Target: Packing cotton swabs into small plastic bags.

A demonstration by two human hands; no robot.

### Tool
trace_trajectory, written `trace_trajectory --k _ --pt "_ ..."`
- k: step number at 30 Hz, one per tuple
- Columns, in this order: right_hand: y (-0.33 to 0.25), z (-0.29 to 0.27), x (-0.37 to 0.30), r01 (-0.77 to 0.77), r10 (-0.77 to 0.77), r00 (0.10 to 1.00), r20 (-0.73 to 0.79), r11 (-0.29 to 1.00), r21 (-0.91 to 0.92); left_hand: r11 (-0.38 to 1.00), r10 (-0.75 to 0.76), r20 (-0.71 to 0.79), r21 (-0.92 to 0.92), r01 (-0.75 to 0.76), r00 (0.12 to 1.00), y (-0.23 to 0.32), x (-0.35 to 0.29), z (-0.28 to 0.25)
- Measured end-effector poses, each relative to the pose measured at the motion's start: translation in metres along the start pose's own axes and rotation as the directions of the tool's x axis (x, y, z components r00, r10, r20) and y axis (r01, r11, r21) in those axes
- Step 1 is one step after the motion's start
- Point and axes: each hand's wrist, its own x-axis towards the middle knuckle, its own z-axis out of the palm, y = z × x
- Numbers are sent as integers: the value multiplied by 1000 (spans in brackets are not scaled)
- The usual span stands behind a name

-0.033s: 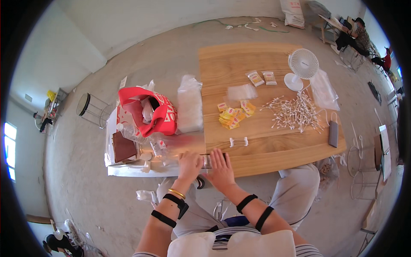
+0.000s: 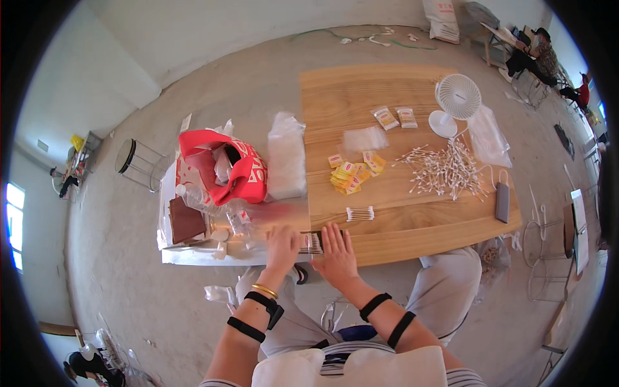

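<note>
A small clear packet is lying between a person's two hands at the near edge of the tabletop; thin swab sticks and a reddish label are showing inside, while its left end is disappearing behind fingers. The left hand is curling at that end — whether it is pinching the film, I cannot tell. The right hand is resting palm down with fingers stretched out flat, just beside the packet's right end. To the left, a red cloth-like bag is gaping open, holding something white and something dark, both hard to make out. A clear bottle is lying beside it, near a stack of clear plastic bags. On the wood, two filled packets are sitting near the far side, yellow cards are overlapping, and a short row of swabs is lying apart from a loose swab heap. Below the right corner, a see-through bag is holding brownish contents — partly hidden, too blurred to identify.
</note>
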Motion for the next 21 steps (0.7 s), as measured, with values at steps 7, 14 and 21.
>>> trace_trajectory --k 7,14,21 --pt "0 1 1 39 -39 999 -23 999 9 812 -547 154 -140 566 823 -45 -17 22" --pt "-27 13 18 13 -8 999 -32 991 136 855 -477 21 -222 469 879 -25 -19 29" --pt "-18 4 23 89 -72 992 -102 981 171 800 -565 85 -189 570 821 -50 -32 26"
